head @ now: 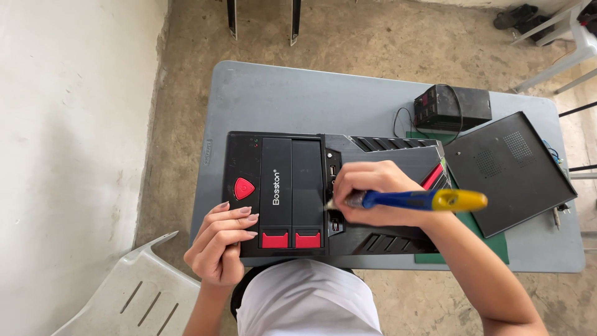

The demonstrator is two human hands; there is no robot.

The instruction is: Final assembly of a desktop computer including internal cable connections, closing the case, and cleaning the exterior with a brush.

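Our right hand [379, 190] gripped a blue-and-yellow-handled brush [413, 200] over the black plastic computer case [292, 186] that our left hand [221, 239] clasped at its corner.

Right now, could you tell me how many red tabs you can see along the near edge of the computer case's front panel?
2: left red tab and right red tab, side by side beside the left hand. The right hand may hide others.

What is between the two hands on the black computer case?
In the head view, between the left hand and right hand lies the computer case's front panel: two drive bay covers with red tabs.
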